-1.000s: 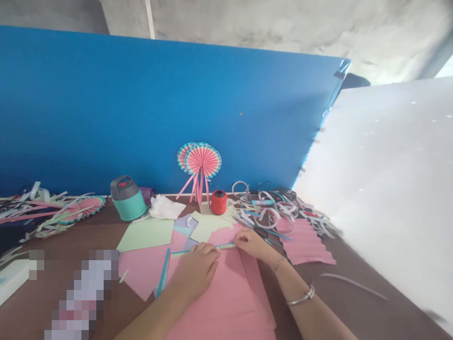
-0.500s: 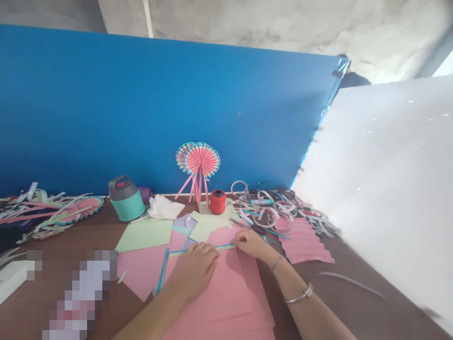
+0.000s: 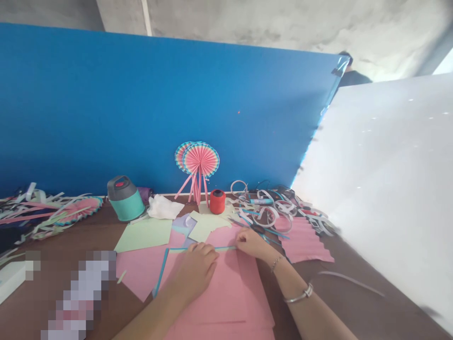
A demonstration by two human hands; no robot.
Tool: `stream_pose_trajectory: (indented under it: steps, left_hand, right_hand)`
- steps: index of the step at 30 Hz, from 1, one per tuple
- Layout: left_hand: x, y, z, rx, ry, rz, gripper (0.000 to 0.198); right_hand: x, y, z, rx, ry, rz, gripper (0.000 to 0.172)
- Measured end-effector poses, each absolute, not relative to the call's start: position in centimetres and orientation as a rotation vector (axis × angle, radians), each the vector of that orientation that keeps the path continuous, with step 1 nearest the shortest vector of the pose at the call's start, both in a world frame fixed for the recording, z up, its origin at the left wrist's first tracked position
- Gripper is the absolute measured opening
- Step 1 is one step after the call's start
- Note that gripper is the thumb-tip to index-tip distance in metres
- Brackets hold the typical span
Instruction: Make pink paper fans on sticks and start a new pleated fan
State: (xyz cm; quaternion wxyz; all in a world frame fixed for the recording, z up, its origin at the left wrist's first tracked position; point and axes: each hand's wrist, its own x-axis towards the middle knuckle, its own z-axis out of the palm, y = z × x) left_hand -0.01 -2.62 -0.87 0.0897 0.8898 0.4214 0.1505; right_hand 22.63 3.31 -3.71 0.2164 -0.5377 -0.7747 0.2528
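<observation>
A sheet of pink paper [image 3: 226,283] lies on more pink sheets in front of me. Along its far edge runs a thin blue paper strip [image 3: 226,248] with pale yellow-green beneath it. My left hand [image 3: 200,267] lies flat on the pink sheet, its fingertips at the strip. At the strip's right end, my right hand [image 3: 252,243] is closed in a pinch; the fingertips are partly hidden. Another blue strip [image 3: 162,271] slants down the left side of the sheet. Pale green paper [image 3: 145,234] and scissors [image 3: 256,229] lie beyond my hands.
Two pink pleated paper fans [image 3: 200,160] lean against the blue partition [image 3: 159,108]. Near them stand a red thread spool [image 3: 217,202] and a teal container [image 3: 127,204]. Curled paper strips [image 3: 267,215] and a pleated pink sheet [image 3: 306,243] lie to the right. White tissue [image 3: 164,208] sits behind.
The blue strip at the far edge now lies more evenly along the pink sheet, whose lower edge has shifted slightly. Both hands stay nearly in place.
</observation>
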Motion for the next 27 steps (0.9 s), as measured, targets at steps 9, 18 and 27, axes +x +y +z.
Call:
stream_pose_trajectory:
  steps: [9, 18, 27]
  left_hand:
    - [0.0, -2.7, -0.7, 2.667, 1.274, 0.420, 0.028]
    - [0.9, -3.1, 0.5, 2.690, 1.318, 0.193, 0.038]
    - [1.2, -3.3, 1.0, 2.708, 1.350, 0.116, 0.037]
  right_hand:
    - [22.7, 3.2, -3.8, -1.500, -2.166, 0.655, 0.022]
    - [22.7, 3.1, -3.7, -1.508, -2.178, 0.624, 0.021]
    - [22.5, 2.9, -3.5, -1.529, -2.201, 0.603, 0.017]
